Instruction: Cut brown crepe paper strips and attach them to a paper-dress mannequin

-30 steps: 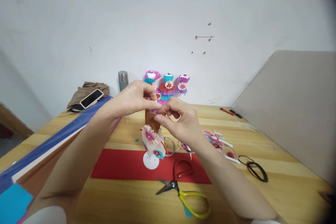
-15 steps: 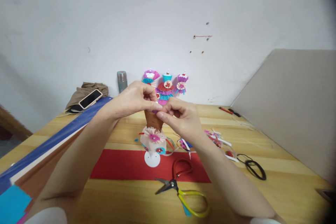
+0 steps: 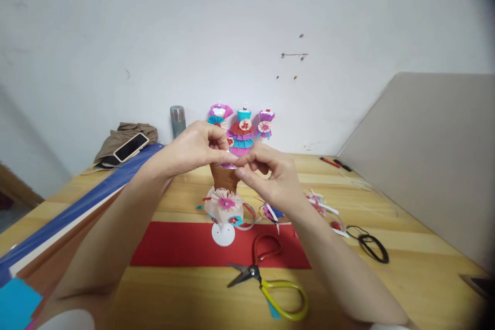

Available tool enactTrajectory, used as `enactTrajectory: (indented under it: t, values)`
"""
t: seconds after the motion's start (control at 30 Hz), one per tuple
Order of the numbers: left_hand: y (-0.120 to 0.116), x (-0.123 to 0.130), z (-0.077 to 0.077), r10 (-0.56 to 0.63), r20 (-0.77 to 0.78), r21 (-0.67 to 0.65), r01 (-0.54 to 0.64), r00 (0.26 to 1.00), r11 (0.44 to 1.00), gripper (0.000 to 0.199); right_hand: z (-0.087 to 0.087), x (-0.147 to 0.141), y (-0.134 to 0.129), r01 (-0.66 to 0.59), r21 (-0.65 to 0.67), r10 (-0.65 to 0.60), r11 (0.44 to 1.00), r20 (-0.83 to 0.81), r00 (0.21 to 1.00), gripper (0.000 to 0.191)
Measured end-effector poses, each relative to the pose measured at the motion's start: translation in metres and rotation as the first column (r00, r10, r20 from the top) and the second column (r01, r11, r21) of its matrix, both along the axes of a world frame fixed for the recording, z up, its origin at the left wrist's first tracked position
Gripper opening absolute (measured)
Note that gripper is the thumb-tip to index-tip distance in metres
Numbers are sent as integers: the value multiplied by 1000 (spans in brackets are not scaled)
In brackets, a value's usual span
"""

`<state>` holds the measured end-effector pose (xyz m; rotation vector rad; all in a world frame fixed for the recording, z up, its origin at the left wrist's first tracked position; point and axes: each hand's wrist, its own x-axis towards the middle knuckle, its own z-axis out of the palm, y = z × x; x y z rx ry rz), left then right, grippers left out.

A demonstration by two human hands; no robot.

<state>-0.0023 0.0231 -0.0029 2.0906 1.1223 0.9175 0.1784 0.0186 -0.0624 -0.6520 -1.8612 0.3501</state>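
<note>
A small paper dress form (image 3: 225, 179) stands in front of me, with a brown upper part, a cream fringed flower (image 3: 226, 201) with a pink centre, and a round white base (image 3: 223, 234). At its top, my left hand (image 3: 203, 147) is closed in a pinch beside a purple and white bit (image 3: 228, 166). My right hand (image 3: 266, 172) meets it there, fingers also pinched together. What lies between the fingertips is too small and partly hidden. Scissors (image 3: 253, 271) with a red and a yellow handle lie open nearby, partly over red paper (image 3: 174, 245).
Several finished-looking paper dress forms (image 3: 243, 131) stand by the wall. Left are a flask (image 3: 178, 121), a phone (image 3: 131, 147) on brown cloth (image 3: 126, 136) and blue sheeting (image 3: 96, 193). To the right are paper scraps (image 3: 319, 203), a black cord loop (image 3: 373, 247) and pens (image 3: 334, 163).
My right fingertips have shifted slightly, and a little more of the purple top shows between the hands. The whole view has moved a touch; the scissors and paper lie as before.
</note>
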Motion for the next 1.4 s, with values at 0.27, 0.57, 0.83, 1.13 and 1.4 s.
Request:
enactTrajectory:
  t: [0.27,0.57,0.83,1.13,1.4]
  values:
    - [-3,3,1,-3,2,7,2,1000,1000,17,-2,-2,-7,13,69,-17,998,60,998,13]
    - [-3,-5,-1,-15,-14,16,15,1000,1000,15,-1,12,2,-130,-66,128,989,-32,991,12]
    - [-8,-9,3,-79,-10,-3,79,997,997,6,-9,15,13,-284,64,276,957,117,954,14]
    - [-6,-11,2,-130,-7,93,130,991,987,7,-7,2,21,-405,127,389,906,132,912,8]
    - [-6,-12,-1,-125,31,74,122,992,990,8,-5,-5,17,-277,209,246,938,159,956,11]
